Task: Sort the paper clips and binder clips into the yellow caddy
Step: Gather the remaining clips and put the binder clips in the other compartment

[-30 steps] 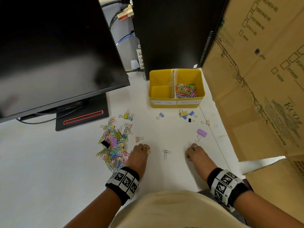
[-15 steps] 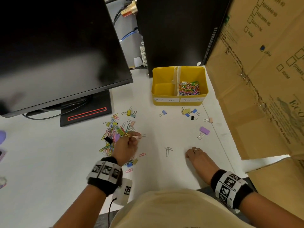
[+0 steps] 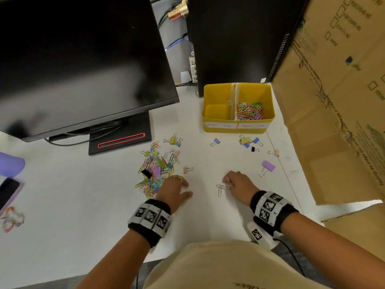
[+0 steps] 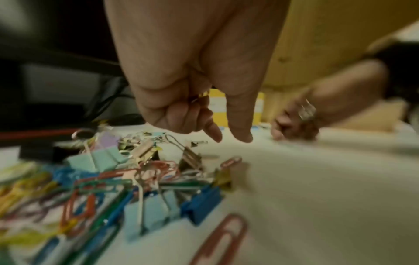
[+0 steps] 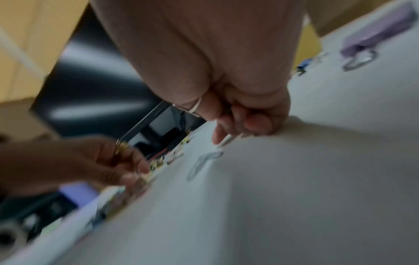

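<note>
The yellow caddy (image 3: 212,94) stands at the back; its right compartment holds paper clips (image 3: 250,111) and its left one is bare. A mixed pile of clips (image 3: 156,170) lies centre-left, also close up in the left wrist view (image 4: 145,179). Loose binder clips (image 3: 245,140) lie before the caddy, and a purple one (image 3: 268,166) sits further right. My left hand (image 3: 188,188) hovers at the pile's right edge, index and thumb apart, holding nothing (image 4: 229,136). My right hand (image 3: 227,183) pinches the end of linked silver paper clips (image 3: 220,188) on the table (image 5: 229,139).
A black monitor (image 3: 83,69) with its stand base (image 3: 120,140) fills the left back. A black computer tower (image 3: 235,38) stands behind the caddy. A cardboard box (image 3: 333,122) walls off the right. A purple object (image 3: 10,163) and a phone (image 3: 8,192) lie far left.
My left hand reached into the pile and has drawn back to its right edge. My right hand slid left from rest and closed its fingers on the silver paper clips.
</note>
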Action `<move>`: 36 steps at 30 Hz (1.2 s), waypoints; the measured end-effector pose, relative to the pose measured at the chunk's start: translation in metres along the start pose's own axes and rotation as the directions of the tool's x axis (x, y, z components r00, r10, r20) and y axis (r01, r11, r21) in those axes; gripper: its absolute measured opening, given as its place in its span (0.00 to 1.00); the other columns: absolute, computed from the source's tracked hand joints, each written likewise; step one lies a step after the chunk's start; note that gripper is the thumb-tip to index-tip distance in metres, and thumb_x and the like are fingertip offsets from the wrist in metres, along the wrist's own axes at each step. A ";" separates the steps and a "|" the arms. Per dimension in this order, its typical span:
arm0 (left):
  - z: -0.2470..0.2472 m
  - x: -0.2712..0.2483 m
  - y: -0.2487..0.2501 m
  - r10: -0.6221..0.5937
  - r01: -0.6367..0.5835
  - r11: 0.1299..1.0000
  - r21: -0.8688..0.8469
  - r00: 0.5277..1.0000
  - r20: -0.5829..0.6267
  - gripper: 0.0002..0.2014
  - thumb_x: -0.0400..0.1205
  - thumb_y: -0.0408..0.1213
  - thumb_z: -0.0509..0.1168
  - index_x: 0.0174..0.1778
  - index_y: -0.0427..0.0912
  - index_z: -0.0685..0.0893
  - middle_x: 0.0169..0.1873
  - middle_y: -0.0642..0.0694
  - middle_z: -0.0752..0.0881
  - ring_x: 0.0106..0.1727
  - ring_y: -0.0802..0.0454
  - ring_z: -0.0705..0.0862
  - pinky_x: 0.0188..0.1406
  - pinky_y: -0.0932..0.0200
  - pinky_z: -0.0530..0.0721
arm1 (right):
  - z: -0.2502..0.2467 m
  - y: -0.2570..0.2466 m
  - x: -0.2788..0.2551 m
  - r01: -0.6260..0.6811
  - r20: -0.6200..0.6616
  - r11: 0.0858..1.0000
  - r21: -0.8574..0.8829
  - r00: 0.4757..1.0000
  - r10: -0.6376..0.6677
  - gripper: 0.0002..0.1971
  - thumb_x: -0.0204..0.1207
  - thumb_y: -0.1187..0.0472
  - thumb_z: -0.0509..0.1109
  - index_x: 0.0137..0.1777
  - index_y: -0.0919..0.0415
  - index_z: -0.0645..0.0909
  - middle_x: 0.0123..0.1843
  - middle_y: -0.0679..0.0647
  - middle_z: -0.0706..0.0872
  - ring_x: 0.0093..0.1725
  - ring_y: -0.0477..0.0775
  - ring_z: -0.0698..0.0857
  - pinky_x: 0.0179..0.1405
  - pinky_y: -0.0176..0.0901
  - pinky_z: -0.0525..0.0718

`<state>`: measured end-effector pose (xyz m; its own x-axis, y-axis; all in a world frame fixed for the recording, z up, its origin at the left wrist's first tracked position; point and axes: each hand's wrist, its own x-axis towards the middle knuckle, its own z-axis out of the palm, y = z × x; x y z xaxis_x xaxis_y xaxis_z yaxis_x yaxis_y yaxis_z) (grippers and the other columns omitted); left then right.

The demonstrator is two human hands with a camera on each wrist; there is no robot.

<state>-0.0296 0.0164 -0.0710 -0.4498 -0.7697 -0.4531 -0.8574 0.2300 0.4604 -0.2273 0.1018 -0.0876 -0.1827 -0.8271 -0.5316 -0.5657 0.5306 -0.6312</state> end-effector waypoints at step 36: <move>-0.074 0.145 0.241 0.254 -0.250 0.943 -0.220 0.967 -0.009 0.11 0.82 0.29 0.55 0.44 0.33 0.84 0.42 0.35 0.84 0.50 0.37 0.84 0.51 0.48 0.82 | -0.190 -0.029 0.081 -0.011 -0.426 0.987 0.158 0.901 0.078 0.11 0.78 0.71 0.57 0.54 0.61 0.78 0.48 0.60 0.84 0.54 0.61 0.80 0.59 0.54 0.79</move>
<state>-0.2827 -0.0838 0.0307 -0.6504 -0.6914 -0.3145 -0.6413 0.2779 0.7152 -0.3787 -0.0159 -0.0049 -0.5512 -0.7832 -0.2876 -0.4299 0.5620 -0.7066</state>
